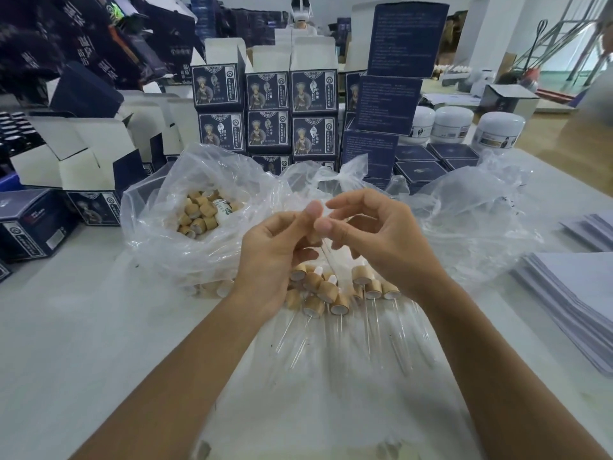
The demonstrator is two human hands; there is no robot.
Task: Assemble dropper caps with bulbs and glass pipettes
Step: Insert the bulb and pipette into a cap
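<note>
at frame centre, above the desk (83,327): both hands meet, fingertips close together.
left hand (275,247): fingers curled, thumb raised; it grips a wooden dropper cap (314,240), mostly hidden between the fingers.
right hand (371,234): fingers bent, thumb and forefinger pinching at the top of the same cap; what lies between the tips is too blurred to name.
glass pipette (326,257): thin clear tube slanting down from the held cap, between the two hands.
finished droppers (326,290): heap of wooden caps with white bulbs and glass tubes, lying on clear plastic just below the hands, centre of frame.
loose caps (199,214): pile of wooden caps inside an open clear plastic bag (159,227), left of centre.
second bag (471,220): crumpled clear plastic, right of centre, contents not discernible.
dark blue cartons (268,104): stacked in rows, upper centre; open ones at upper left.
white jars (501,131): upper right, beside the cartons.
paper sheets (577,300): stacked at the right edge.
</note>
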